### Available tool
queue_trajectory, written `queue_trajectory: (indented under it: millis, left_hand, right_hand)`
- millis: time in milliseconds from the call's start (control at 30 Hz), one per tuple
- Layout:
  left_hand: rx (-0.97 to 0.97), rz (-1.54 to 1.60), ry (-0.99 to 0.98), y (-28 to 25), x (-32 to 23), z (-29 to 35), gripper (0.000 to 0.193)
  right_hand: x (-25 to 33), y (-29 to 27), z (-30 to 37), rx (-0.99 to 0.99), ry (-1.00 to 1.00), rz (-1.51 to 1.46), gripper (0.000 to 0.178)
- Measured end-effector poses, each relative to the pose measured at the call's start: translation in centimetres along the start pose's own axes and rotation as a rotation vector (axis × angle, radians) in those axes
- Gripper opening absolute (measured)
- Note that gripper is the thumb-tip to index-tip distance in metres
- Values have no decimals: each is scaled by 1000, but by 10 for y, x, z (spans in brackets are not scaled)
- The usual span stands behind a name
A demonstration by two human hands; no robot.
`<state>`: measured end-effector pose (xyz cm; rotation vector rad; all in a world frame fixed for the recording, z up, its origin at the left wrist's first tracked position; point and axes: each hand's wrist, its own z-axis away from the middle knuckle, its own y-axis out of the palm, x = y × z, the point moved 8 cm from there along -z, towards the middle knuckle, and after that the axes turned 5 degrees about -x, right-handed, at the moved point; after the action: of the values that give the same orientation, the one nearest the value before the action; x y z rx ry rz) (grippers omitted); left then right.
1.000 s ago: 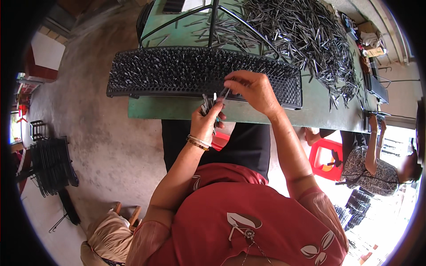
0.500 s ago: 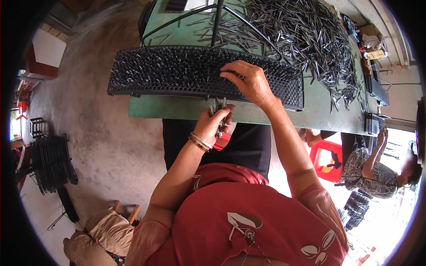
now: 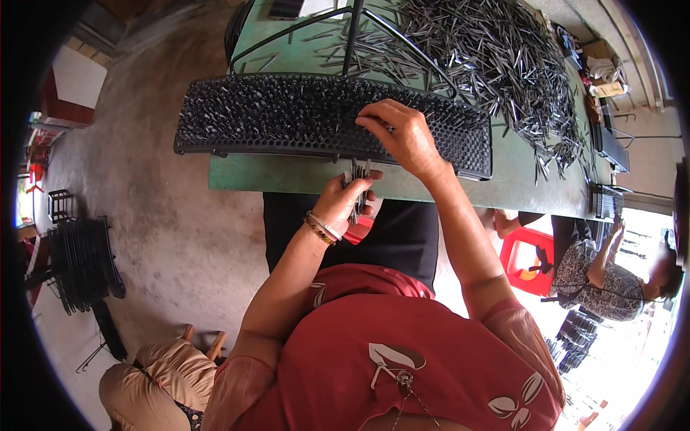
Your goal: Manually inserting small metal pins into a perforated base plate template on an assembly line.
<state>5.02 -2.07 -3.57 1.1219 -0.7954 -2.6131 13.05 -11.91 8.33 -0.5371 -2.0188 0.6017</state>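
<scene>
A long black perforated rack (image 3: pixel 215 144) lies across the near side of a green table (image 3: pixel 287 176). Slim dark metal pieces stand upright in most of its holes, and bare holes show along the near edge and right end. Below that edge, my left hand (image 3: pixel 341 200) is closed around a bundle of slim metal pieces (image 3: pixel 357 174), their tips poking up past the fingers. My right hand (image 3: pixel 407 138) hangs over the rack right of its middle, thumb and fingers pinched together. Whatever sits between those fingertips is too small to make out.
A wide heap of loose slim metal pieces (image 3: pixel 503 65) covers the far right of the table. A black metal frame (image 3: pixel 352 39) rises behind the rack. At right a co-worker (image 3: pixel 604 284) sits by a red stool (image 3: pixel 527 260); another person's tan-clothed legs (image 3: pixel 154 377) show lower left.
My right hand stays over the same part of the rack, its fingers shifting only slightly. In my left hand, the bundle's tips have moved a little to the right.
</scene>
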Motion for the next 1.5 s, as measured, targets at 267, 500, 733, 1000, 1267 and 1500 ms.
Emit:
queue_trajectory:
  millis: [267, 500, 733, 1000, 1267, 1500]
  left_hand:
    - [42, 5, -22, 0, 3, 0, 22]
    - [83, -7, 18, 2, -2, 5, 23]
    - [103, 62, -34, 6, -7, 10, 25]
    - [161, 63, 101, 11, -20, 13, 15]
    - [54, 52, 72, -9, -11, 8, 25]
    - [11, 43, 63, -19, -5, 2, 24]
  right_hand:
    - [14, 5, 1, -25, -235, 207, 17]
    - [17, 7, 7, -53, -227, 358, 21]
    - [12, -12, 17, -125, -36, 69, 19]
    - [-7, 15, 46, 226, 409, -389, 20]
    - [-20, 12, 36, 64, 550, -381, 22]
    - [-10, 10, 4, -115, 375, -184, 19]
